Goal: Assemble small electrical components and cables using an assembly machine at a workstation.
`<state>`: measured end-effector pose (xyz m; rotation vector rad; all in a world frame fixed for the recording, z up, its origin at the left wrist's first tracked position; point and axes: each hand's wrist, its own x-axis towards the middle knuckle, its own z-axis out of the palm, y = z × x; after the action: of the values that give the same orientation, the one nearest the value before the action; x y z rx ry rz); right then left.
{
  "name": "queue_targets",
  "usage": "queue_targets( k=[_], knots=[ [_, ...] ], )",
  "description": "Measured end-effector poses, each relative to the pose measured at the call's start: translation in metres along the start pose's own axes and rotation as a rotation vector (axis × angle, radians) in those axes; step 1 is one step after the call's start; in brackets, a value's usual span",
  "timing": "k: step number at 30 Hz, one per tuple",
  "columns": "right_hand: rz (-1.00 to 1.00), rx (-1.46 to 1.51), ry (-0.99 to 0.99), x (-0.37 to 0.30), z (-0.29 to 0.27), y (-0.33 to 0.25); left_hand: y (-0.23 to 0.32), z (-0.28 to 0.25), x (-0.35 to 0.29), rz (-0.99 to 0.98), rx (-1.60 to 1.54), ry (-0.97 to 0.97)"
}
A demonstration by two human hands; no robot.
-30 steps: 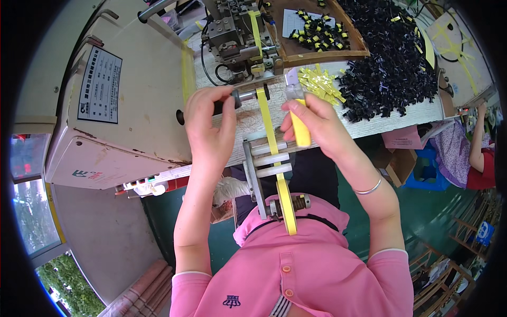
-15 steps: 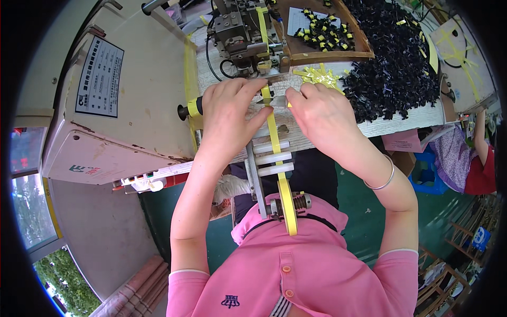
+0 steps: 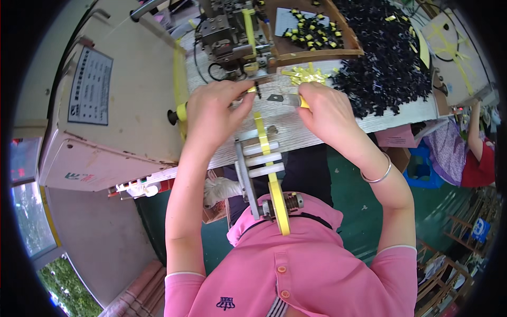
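Observation:
My left hand (image 3: 214, 111), above the white worktop, pinches a small black part with yellow tape (image 3: 256, 89) between thumb and fingertips. Across from it, my right hand (image 3: 328, 108) is closed round a utility knife (image 3: 290, 100), its blade pointing left toward the part, a gap apart. Below both hands, the loose end of a yellow tape strip (image 3: 259, 123) lies on the worktop. That strip runs over several white rollers (image 3: 265, 158) down to a yellow tape roll (image 3: 279, 206) on a metal bracket in front of my body.
Behind my hands stands a metal machine (image 3: 224, 39). A wooden tray (image 3: 317, 54) holds black parts with yellow tape. Yellow strips (image 3: 306, 74) lie before it, with a large heap of black parts (image 3: 383, 68) to the right. A beige cabinet (image 3: 121, 105) stands left; another person (image 3: 478, 158) is far right.
The yellow tape is now severed between my hands. My left hand has moved a little left with the taped black part, and the knife has drawn away to the right.

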<state>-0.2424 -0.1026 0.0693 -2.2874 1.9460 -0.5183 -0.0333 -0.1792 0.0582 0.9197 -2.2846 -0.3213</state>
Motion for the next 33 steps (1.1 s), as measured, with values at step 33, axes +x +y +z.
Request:
queue_targets(
  k=[33],
  knots=[
    [0.225,-0.261,-0.153,0.025,0.002,0.091,-0.003,-0.001,-0.008,-0.119,0.336,-0.045]
  ],
)
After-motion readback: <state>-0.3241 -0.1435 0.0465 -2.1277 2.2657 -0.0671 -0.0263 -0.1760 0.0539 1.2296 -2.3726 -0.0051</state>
